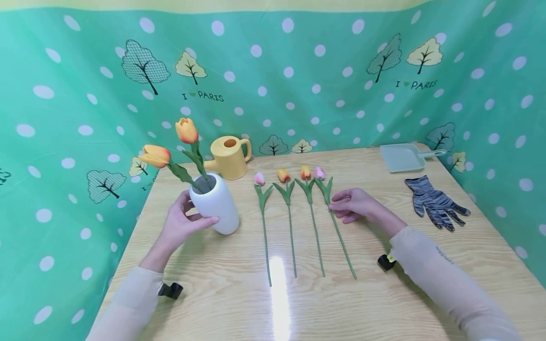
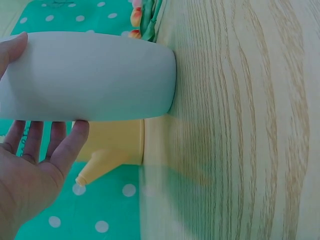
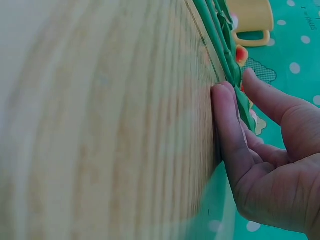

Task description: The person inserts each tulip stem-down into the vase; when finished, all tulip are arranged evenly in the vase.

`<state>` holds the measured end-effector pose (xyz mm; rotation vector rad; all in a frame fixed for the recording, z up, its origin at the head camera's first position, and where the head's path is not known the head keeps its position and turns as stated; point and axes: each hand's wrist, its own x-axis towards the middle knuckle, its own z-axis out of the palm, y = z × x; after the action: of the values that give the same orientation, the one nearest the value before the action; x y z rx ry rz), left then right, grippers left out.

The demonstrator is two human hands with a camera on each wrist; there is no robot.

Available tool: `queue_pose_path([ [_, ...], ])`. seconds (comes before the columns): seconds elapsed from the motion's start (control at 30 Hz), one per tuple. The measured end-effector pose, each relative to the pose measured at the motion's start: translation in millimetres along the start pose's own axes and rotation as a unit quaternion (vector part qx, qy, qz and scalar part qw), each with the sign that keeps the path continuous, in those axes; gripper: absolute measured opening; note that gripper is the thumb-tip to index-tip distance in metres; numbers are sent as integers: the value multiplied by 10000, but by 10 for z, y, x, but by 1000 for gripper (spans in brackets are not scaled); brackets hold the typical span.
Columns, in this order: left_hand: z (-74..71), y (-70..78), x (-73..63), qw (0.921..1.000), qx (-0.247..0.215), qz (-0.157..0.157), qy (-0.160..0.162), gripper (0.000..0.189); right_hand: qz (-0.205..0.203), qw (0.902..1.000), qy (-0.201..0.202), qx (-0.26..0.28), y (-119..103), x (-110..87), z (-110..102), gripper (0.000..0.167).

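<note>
My left hand (image 1: 183,222) grips a white vase (image 1: 219,208) by its side, thumb across the front and fingers round the back. Two orange-yellow tulips (image 1: 186,131) stand in the vase, leaning left. In the left wrist view, the vase (image 2: 100,75) has its base close to the wooden surface. My right hand (image 1: 354,205) is at the stem of the rightmost pink tulip (image 1: 320,173), which lies on the table. In the right wrist view, the thumb and forefinger of that hand (image 3: 270,165) are parted on either side of the green stem.
Left of that tulip lie two orange tulips (image 1: 283,175) and another pink tulip (image 1: 259,179), stems towards me. A yellow watering can (image 1: 230,158) stands behind the vase. At the right are a pale dustpan (image 1: 403,158) and a dark patterned glove (image 1: 437,202). A green curtain (image 1: 273,71) hangs behind.
</note>
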<state>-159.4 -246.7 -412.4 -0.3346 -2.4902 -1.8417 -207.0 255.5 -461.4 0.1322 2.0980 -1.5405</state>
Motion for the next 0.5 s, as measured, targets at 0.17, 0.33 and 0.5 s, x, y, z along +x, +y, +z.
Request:
queue_pose_path([
  [0.17,-22,26,-15,10000,73,-33,-3,80,106,9998,-100,-105,-41,24,24,62],
  [0.33,-12,29,-17,9999,112,-65,-19,81,152,9995,-134,-260,-55,49,17,58],
  [0.5,-11,23,-23,9999,119,-81,-32,81,224,9987,-170,-427,-78,82,27,59],
])
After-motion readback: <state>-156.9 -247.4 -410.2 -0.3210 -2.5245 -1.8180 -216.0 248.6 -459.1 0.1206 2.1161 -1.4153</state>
